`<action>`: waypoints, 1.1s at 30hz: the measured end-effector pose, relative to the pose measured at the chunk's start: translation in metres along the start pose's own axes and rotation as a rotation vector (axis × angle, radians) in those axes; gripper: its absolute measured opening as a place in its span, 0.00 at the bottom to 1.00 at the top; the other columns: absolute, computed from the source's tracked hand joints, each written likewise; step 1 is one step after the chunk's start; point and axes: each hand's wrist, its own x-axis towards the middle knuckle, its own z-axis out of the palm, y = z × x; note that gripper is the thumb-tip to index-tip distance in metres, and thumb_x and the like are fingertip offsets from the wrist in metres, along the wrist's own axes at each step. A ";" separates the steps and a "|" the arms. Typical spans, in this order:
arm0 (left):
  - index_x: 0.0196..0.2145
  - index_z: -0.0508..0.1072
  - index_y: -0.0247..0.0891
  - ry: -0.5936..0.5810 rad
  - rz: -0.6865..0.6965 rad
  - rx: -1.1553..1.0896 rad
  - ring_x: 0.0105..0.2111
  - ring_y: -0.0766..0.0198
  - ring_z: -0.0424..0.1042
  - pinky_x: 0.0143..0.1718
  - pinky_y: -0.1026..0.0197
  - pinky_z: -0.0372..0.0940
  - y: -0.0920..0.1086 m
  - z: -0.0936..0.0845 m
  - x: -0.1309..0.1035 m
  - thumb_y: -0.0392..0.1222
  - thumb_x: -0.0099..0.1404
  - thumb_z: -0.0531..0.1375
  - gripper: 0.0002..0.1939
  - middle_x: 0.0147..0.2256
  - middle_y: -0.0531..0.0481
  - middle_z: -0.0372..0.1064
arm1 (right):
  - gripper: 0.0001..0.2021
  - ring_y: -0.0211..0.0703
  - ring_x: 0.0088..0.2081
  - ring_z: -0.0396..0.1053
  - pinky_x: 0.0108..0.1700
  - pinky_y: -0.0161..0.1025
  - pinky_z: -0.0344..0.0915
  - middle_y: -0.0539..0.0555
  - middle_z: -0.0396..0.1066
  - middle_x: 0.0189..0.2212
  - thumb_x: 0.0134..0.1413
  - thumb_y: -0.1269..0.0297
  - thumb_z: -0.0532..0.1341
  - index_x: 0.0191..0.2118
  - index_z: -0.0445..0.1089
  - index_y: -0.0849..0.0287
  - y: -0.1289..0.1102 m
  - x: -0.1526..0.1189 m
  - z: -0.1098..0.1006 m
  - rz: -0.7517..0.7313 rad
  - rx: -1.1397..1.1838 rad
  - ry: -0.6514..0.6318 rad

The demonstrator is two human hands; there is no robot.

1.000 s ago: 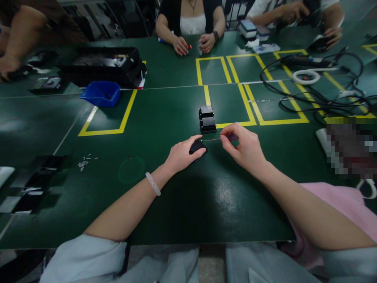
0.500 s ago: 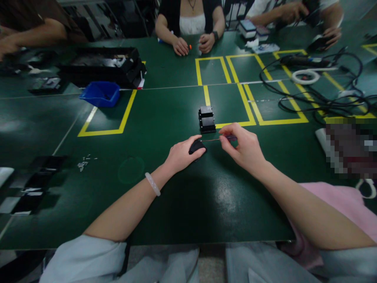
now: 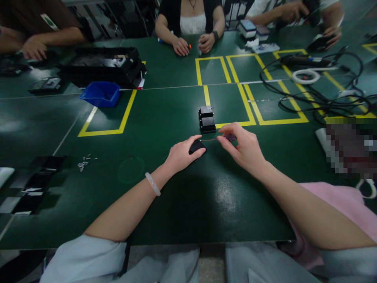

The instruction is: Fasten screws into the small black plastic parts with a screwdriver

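My left hand (image 3: 183, 154) is closed around a small black plastic part (image 3: 196, 147) on the green table, thumb on the near side and fingers on the far side. Between the fingertips of my right hand (image 3: 243, 145) is a thin screwdriver (image 3: 231, 138), held almost level, its slim shaft pointing left. The tip meets the black part's upper right edge. Just beyond my hands stand two black box-shaped parts (image 3: 207, 119), one behind the other. Several small screws (image 3: 84, 162) lie loose to the left.
Black flat pieces (image 3: 38, 184) lie at the left. Farther back are a blue bin (image 3: 101, 94) and black trays (image 3: 103, 65). Black cables (image 3: 318, 96) and a white ring (image 3: 305, 76) spread at right, near a pink cloth (image 3: 338, 204). Co-workers sit opposite.
My right fingers have slid slightly left along the screwdriver; my left hand and the black part stay put. At the far left, a co-worker's arm and hand have shifted.
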 end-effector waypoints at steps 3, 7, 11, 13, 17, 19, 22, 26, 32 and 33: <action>0.65 0.64 0.44 0.004 -0.003 0.007 0.47 0.49 0.76 0.47 0.52 0.67 0.000 0.000 0.000 0.61 0.69 0.53 0.32 0.50 0.44 0.76 | 0.05 0.42 0.32 0.72 0.38 0.40 0.67 0.52 0.73 0.32 0.63 0.63 0.57 0.42 0.68 0.56 -0.001 0.000 0.001 0.012 -0.005 0.008; 0.64 0.65 0.44 0.007 -0.010 0.005 0.46 0.49 0.76 0.47 0.52 0.66 0.000 0.000 0.000 0.60 0.69 0.53 0.31 0.50 0.44 0.76 | 0.07 0.43 0.33 0.73 0.38 0.40 0.67 0.52 0.73 0.33 0.60 0.66 0.58 0.44 0.67 0.55 -0.001 -0.001 0.001 0.015 -0.001 0.023; 0.65 0.64 0.44 0.008 -0.006 0.003 0.47 0.50 0.76 0.47 0.52 0.66 0.001 0.000 0.000 0.60 0.69 0.53 0.31 0.50 0.45 0.76 | 0.07 0.43 0.33 0.73 0.38 0.40 0.67 0.52 0.74 0.33 0.62 0.63 0.58 0.44 0.67 0.56 -0.001 -0.001 0.000 0.017 0.004 0.010; 0.65 0.64 0.45 0.005 -0.010 0.005 0.46 0.50 0.76 0.47 0.52 0.66 0.001 0.000 0.000 0.60 0.69 0.53 0.31 0.50 0.45 0.76 | 0.07 0.43 0.33 0.73 0.38 0.41 0.67 0.52 0.73 0.33 0.63 0.62 0.58 0.44 0.67 0.56 -0.001 0.000 0.000 0.023 0.002 0.006; 0.65 0.64 0.44 0.001 -0.009 0.003 0.46 0.50 0.76 0.46 0.52 0.67 0.000 0.000 0.000 0.60 0.69 0.53 0.32 0.49 0.44 0.76 | 0.07 0.43 0.33 0.73 0.38 0.40 0.68 0.52 0.73 0.33 0.62 0.64 0.58 0.44 0.67 0.56 -0.001 0.000 0.001 0.021 0.005 0.017; 0.65 0.64 0.44 0.003 -0.005 0.004 0.46 0.50 0.76 0.47 0.52 0.67 0.000 0.000 0.000 0.60 0.69 0.53 0.32 0.49 0.44 0.76 | 0.08 0.43 0.33 0.73 0.38 0.40 0.68 0.52 0.73 0.33 0.61 0.65 0.58 0.45 0.67 0.56 -0.001 0.000 0.001 0.017 0.010 0.021; 0.65 0.64 0.45 0.003 -0.004 0.008 0.46 0.50 0.76 0.47 0.52 0.66 0.000 0.000 0.000 0.61 0.69 0.53 0.32 0.50 0.44 0.76 | 0.08 0.43 0.34 0.73 0.39 0.40 0.68 0.52 0.73 0.33 0.60 0.65 0.59 0.45 0.67 0.56 -0.001 -0.001 0.000 0.022 0.017 0.018; 0.65 0.63 0.45 0.000 -0.005 0.011 0.46 0.50 0.76 0.47 0.52 0.67 0.000 0.000 0.000 0.61 0.69 0.52 0.32 0.50 0.45 0.76 | 0.06 0.43 0.33 0.73 0.39 0.40 0.68 0.52 0.73 0.33 0.62 0.62 0.59 0.44 0.67 0.55 -0.001 -0.001 0.000 0.038 0.021 0.001; 0.65 0.64 0.45 0.000 -0.003 0.011 0.47 0.50 0.76 0.48 0.52 0.66 0.001 0.000 0.000 0.61 0.69 0.52 0.32 0.50 0.45 0.75 | 0.08 0.42 0.33 0.72 0.39 0.40 0.68 0.52 0.74 0.33 0.59 0.66 0.59 0.45 0.67 0.55 -0.001 0.000 0.001 0.034 0.021 0.013; 0.65 0.64 0.45 0.001 0.000 0.008 0.48 0.50 0.76 0.48 0.52 0.66 0.001 0.000 0.000 0.61 0.69 0.52 0.32 0.51 0.45 0.75 | 0.09 0.43 0.33 0.72 0.39 0.40 0.68 0.52 0.74 0.34 0.60 0.66 0.59 0.46 0.67 0.55 -0.001 0.000 0.001 0.032 0.022 0.012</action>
